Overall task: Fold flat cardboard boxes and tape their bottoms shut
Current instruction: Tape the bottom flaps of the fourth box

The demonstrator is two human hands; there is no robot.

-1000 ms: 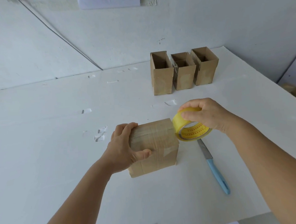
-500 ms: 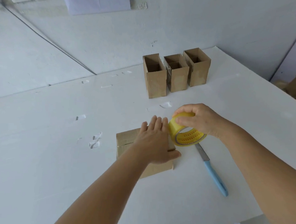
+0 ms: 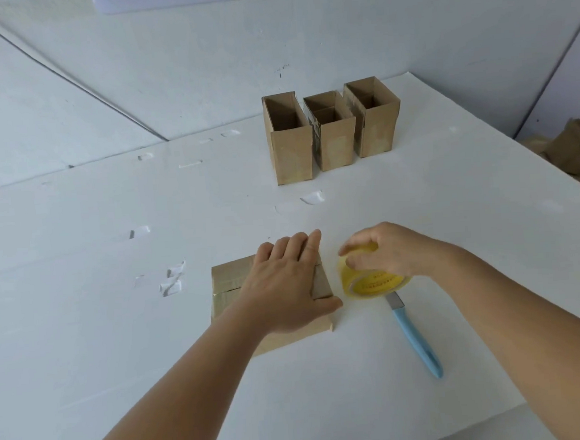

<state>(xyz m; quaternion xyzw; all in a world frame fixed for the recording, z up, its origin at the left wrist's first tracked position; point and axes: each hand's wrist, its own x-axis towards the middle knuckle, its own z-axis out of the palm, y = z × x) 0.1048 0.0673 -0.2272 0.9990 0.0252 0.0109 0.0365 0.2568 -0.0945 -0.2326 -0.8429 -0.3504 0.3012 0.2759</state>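
Cardboard box [image 3: 233, 285] lies upturned near the front middle of the white table [image 3: 84, 337], its taped bottom facing up. A seam runs across the folded flaps, and glossy tape covers part of that face; how far the tape extends under the palm cannot be told. The left hand [image 3: 286, 285] rests flat on the bottom face, fingers [image 3: 297, 250] straight and together, thumb along the right edge of the box, pressing rather than grasping.

Just beside the box on its right, the right hand [image 3: 390, 254] grips the yellow tape roll [image 3: 372, 281] from above, fingers curled round its rim. Whether a strip joins the roll to the box is not visible. The roll sits over the blade end of a knife [image 3: 416, 334] with a light blue handle, which lies on the table and points toward the front edge.

Step in hand, by judgement: smoothing the tape onto the bottom flaps while the roll is held ready. The next move probably calls for parting the tape from the roll, most likely with the knife, while the left hand holds the box down so it does not slide. The box can then be turned upright.

Farther back, three finished boxes [image 3: 330, 131] stand upright and open-topped in a row, touching or nearly so. Small scraps of tape [image 3: 173, 283] stick to the table at the left. More cardboard [image 3: 575, 151] lies beyond the table's right edge.
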